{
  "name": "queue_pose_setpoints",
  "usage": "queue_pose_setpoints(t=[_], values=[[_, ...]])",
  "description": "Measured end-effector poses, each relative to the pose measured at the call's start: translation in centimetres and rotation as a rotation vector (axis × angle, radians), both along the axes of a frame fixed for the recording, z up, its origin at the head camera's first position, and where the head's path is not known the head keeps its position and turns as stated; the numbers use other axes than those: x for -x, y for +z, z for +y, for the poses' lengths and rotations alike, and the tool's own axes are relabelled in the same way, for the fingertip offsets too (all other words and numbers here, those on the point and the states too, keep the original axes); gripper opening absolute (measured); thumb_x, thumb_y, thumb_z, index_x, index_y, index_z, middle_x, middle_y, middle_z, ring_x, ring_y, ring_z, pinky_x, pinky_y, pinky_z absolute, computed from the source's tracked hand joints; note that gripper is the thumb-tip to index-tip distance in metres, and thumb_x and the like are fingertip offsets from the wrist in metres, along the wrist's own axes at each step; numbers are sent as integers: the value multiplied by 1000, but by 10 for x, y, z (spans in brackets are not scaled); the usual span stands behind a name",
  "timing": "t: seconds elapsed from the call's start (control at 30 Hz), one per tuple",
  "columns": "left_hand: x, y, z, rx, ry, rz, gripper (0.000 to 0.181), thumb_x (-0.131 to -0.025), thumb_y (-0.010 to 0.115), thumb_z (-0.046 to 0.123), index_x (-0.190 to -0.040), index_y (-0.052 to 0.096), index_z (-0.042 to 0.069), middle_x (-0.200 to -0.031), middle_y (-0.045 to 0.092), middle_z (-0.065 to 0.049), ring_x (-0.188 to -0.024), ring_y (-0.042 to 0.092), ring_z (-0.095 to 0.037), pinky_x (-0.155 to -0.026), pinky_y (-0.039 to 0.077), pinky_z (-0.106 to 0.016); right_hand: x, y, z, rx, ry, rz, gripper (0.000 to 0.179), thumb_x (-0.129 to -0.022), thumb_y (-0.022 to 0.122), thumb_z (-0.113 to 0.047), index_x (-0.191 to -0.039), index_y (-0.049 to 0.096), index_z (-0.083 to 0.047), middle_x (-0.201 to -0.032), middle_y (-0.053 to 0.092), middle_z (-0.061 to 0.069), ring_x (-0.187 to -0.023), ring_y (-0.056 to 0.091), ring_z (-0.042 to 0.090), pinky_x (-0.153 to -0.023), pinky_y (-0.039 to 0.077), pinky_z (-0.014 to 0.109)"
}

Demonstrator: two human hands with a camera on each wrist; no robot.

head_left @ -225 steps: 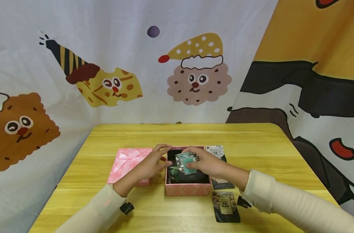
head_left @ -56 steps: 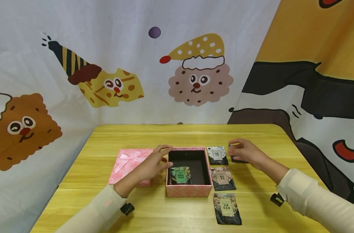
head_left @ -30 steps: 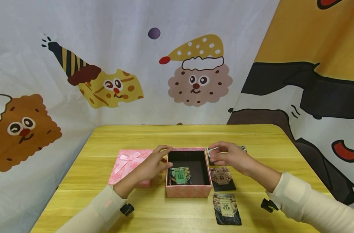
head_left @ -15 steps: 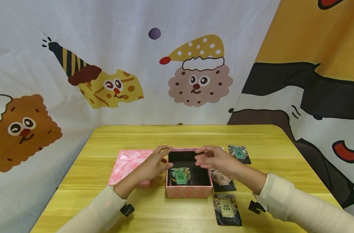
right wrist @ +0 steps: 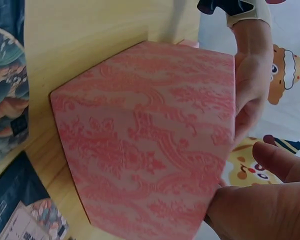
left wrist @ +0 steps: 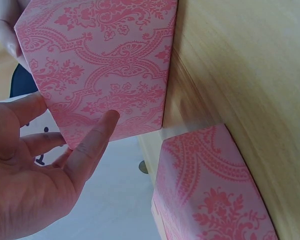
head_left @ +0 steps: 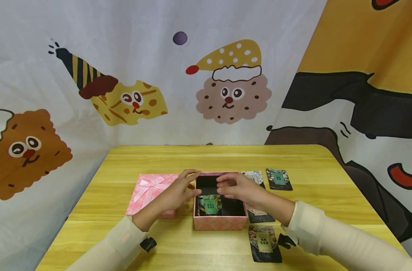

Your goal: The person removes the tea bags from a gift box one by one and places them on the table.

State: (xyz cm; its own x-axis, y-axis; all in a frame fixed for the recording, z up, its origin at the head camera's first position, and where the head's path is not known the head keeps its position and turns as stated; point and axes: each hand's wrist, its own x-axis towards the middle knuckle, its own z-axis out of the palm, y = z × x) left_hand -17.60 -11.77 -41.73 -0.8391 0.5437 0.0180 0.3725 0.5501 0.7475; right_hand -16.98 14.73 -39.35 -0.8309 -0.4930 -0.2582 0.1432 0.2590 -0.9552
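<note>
In the head view, my left hand (head_left: 180,190) holds the open pink gift box (head_left: 220,223) at its left wall. In the left wrist view, its thumb meets the rim while a finger presses the patterned outer wall. My right hand (head_left: 241,188) hovers over the box's right side, thumb and fingers apart, with nothing seen between them. Inside the dark box lies a green tea sachet (head_left: 210,205) at the front left. To the right sit a white-labelled sachet (head_left: 256,177) and a pink-brown one (head_left: 260,216), both partly hidden by my right hand and wrist.
The pink lid (head_left: 148,188), with its ribbon bow, lies left of the box. A teal-labelled sachet (head_left: 279,179) is at the back right, and a yellow-labelled one (head_left: 265,244) lies front right. All are on the wooden table (head_left: 178,244).
My right hand took the teal sachet from the box and left it at the back right. It has since come back left over the box. My left hand stays at the box.
</note>
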Motion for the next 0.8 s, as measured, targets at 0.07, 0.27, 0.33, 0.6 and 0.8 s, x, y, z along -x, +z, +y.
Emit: queue_pose_setpoints(t=[0.07,0.27,0.33,0.6,0.8], values=[[0,0,0,-2,-2,0,65,-104,64,19,-159,36,-1,-159,34,-17,-112,66,-32,-85,59,-34,0,-2,-4,-5,5,3,51,-101,67,-15,-145,50,6,-141,56,25,-125,61,34,-106,51,48],[0,0,0,0,-10,2,65,-104,64,19,-159,35,-1,-160,34,-18,-113,66,-33,-87,58,-38,2,-11,-17,4,13,-6,52,-100,68,-14,-144,51,9,-141,54,31,-123,62,34,-106,50,51],[0,0,0,2,-11,2,65,-104,64,20,-159,35,-1,-160,34,-18,-113,66,-33,-87,59,-38,3,-14,-20,21,13,-17,51,-100,67,-12,-143,50,10,-141,53,32,-121,63,36,-106,49,53],[-1,1,0,-3,-15,-9,65,-105,63,18,-159,34,-1,-160,33,-18,-113,66,-34,-78,57,-28,7,-31,-34,9,-12,-6,49,-99,67,-9,-140,53,12,-129,62,24,-108,66,23,-102,52,50],[-1,1,0,-10,-18,-19,65,-105,63,18,-159,34,-2,-160,32,-18,-114,65,-35,-73,56,-24,9,-39,-45,-141,-10,72,46,-94,72,-14,-134,61,8,-121,68,15,-110,65,29,-96,54,50]])
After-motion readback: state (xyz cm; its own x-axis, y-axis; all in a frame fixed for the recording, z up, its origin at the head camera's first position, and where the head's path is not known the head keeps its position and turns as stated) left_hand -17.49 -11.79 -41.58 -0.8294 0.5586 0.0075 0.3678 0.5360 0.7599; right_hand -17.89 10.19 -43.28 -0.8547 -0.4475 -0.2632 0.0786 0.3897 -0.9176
